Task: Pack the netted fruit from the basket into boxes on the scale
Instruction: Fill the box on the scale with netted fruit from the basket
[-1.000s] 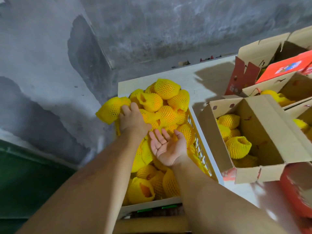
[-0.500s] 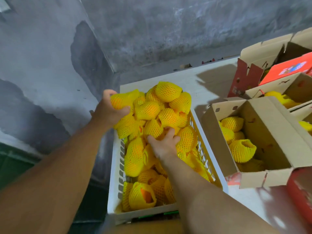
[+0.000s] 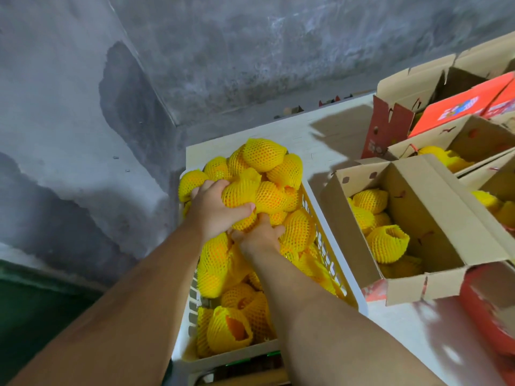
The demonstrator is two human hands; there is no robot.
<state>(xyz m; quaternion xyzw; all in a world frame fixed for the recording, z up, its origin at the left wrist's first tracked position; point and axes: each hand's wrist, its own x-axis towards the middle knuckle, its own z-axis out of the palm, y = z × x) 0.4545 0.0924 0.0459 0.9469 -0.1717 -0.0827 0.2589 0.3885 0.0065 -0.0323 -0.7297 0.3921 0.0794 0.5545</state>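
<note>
Head view: left hand fingers grip a netted fruit; right hand fingers curl into the pile.

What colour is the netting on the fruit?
Yellow mesh netting, orange fruit showing through; head view.

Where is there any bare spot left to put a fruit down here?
The nearest cardboard box has a bare floor patch along its right wall, beside the netted fruit stacked at its left. The white tabletop is bare behind the basket. The basket is heaped full, with both hands in it.
</note>
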